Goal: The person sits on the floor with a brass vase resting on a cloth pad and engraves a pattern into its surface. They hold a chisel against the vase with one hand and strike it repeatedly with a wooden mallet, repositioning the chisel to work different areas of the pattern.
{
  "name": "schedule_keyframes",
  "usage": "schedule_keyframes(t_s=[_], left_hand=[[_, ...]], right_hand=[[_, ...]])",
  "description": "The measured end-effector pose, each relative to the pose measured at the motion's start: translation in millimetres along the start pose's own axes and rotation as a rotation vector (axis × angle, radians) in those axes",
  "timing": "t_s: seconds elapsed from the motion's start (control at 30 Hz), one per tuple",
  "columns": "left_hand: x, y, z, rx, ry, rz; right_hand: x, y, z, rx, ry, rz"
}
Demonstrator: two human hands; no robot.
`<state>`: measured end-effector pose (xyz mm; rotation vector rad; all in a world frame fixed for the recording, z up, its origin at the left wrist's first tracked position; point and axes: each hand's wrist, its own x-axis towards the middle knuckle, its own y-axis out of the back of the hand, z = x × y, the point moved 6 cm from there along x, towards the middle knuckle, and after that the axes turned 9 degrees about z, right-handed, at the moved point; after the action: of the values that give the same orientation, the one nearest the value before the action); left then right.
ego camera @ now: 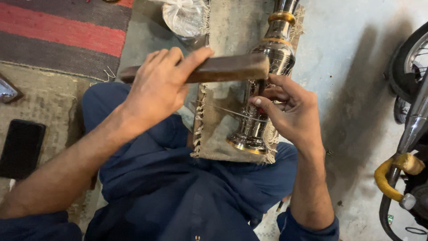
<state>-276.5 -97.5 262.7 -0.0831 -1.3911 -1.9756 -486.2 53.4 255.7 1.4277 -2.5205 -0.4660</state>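
Vase [267, 67] under right hand [290, 111]; left hand [158, 87] grips, seemingly, wooden bar [227, 69].

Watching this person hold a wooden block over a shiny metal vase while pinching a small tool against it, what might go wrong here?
The right hand pinches a small tool against the metal vase, directly beneath the wooden block held by the left hand. A misaimed blow could hit those fingers. The vase lies on a frayed cloth across the lap, apparently unclamped, so it might roll and the tool could skid, scratching the polished surface.
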Motion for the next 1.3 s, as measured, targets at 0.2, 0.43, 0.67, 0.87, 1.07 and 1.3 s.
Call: schedule_keyframes(t_s=[0.2, 0.43, 0.67, 0.87, 1.07, 1.3], left_hand=[[3.1, -2.1, -1.4, -0.028, 0.037, -0.056], [8.0, 0.5, -2.2, -0.157, 0.066, -0.028], [12.0, 4.5, 0.3, -0.281, 0.004, 0.053], [11.3, 2.7, 3.3, -0.330, -0.021, 0.061], [8.4, -5.3, -1.3, -0.200, 0.004, 0.020], [6.9, -3.3, -2.5, -0.212, -0.019, 0.026]], right_hand=[[0.5, 1.5, 2.3, 0.029, -0.010, -0.015], [1.2, 3.4, 6.0, 0.013, -0.019, -0.005], [1.1, 3.2, 4.5, 0.051, -0.008, -0.012], [2.4, 3.4, 3.0, 0.034, -0.016, -0.021], [3.0, 4.5, -1.1, 0.001, -0.008, -0.039], [3.2, 7.1, -1.9, -0.087, 0.006, -0.026]])
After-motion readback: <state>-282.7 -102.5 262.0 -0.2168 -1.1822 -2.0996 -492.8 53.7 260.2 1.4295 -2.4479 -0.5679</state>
